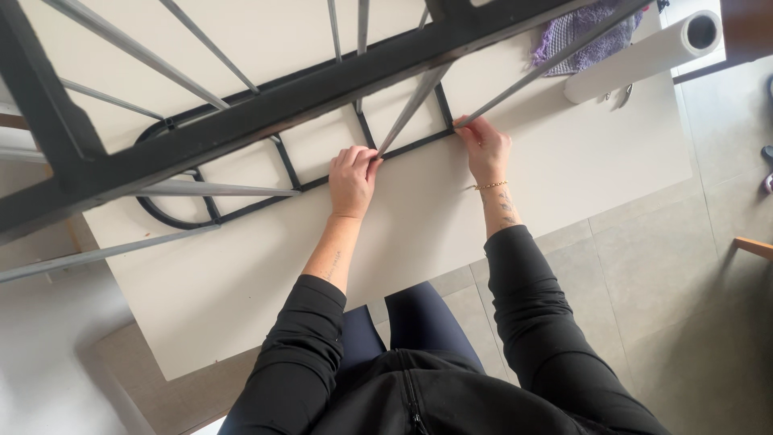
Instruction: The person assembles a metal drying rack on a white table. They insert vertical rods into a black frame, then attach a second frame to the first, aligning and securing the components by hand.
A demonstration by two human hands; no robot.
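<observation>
Because the black metal frame with thin grey rods (pixel 266 113) lies across the white rectangular table (pixel 564 169), it looks stiff, light and awkward rather than fragile. Left hand (pixel 352 179) pinches a rod end at the frame's near rail; right hand (pixel 483 147) grips the rail's corner, hands apart. Beyond that corner lie a white paper roll (pixel 644 55) and purple cloth (pixel 584 36).

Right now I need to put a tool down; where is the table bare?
The table is bare between the black metal frame and its near edge, left of the left hand, and right of the right hand below the paper roll. The frame crowds the far side.
</observation>
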